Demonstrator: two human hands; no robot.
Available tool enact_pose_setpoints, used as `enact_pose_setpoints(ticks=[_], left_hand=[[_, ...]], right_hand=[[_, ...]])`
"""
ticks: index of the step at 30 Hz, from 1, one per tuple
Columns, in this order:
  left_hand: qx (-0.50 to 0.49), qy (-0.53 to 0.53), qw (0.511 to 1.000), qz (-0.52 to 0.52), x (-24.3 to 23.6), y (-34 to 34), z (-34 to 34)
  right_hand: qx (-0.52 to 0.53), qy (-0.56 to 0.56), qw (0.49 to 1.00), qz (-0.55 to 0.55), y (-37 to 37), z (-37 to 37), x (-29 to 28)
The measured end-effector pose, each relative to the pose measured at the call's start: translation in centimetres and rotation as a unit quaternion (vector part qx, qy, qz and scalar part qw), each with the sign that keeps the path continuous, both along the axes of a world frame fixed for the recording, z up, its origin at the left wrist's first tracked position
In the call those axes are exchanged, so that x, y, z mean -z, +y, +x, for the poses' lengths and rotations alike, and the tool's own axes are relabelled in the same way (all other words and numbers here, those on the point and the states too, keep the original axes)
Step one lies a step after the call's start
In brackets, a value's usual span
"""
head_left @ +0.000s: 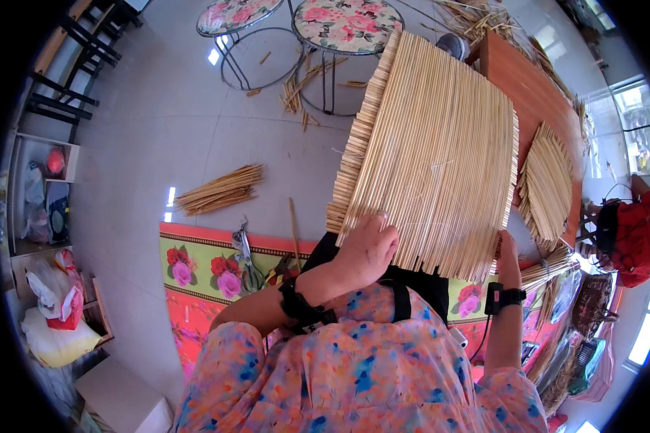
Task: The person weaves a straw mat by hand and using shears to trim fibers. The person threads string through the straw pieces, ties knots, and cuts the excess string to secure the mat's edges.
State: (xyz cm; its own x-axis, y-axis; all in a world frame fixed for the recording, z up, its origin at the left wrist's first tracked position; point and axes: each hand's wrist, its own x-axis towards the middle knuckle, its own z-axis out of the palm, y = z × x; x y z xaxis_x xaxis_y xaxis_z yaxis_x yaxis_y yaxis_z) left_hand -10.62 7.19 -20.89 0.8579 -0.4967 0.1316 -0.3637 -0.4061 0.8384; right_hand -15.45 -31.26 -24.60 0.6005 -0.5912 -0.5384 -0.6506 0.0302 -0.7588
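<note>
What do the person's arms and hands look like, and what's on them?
The left hand and right hand wear no gloves. Each wrist has a black band; the right one carries a small dark box, with a thin dark cable nearby. The sleeves are pinkish with blue splotches.

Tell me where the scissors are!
In the head view, the scissors lie left of the left hand, across the far edge of the flowered mat.

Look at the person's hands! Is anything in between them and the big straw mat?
Nothing that I can see. The left hand is right over the near left part of the straw mat, and the right hand is at its near right edge.
</note>
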Motion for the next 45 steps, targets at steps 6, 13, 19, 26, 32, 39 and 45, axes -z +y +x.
enact_pose_setpoints(ticks=[6, 13, 19, 26, 32, 39, 45], left_hand=[[-0.013, -0.054, 0.998, -0.021, -0.6, 1.4, 3.7], [-0.185, -0.099, 0.976, 0.055, 3.1, 7.7, 13.1], [-0.09, 0.004, 0.992, 0.086, 5.1, 8.2, 14.9], [-0.12, 0.042, 0.992, 0.027, 2.5, 8.9, 14.8], [-0.09, -0.121, 0.989, -0.003, -0.7, 7.5, 14.9], [-0.024, -0.163, 0.986, 0.034, -2.1, 6.2, 15.1], [-0.007, -0.176, 0.984, 0.006, -1.1, 7.2, 15.7]], right_hand=[[-0.145, 0.064, 0.971, -0.181, -7.3, -0.5, 4.1], [-0.149, 0.045, 0.894, -0.421, -3.6, 3.5, 1.8], [-0.209, -0.093, 0.911, -0.342, 2.9, 6.9, -0.7], [-0.292, -0.162, 0.91, -0.247, 8.8, 10.6, -2.1], [-0.327, -0.193, 0.917, -0.123, 15.7, 13.0, -3.8], [-0.484, -0.259, 0.805, -0.224, 25.3, 16.8, -5.3], [-0.514, -0.31, 0.737, -0.311, 27.1, 18.4, -3.0]])
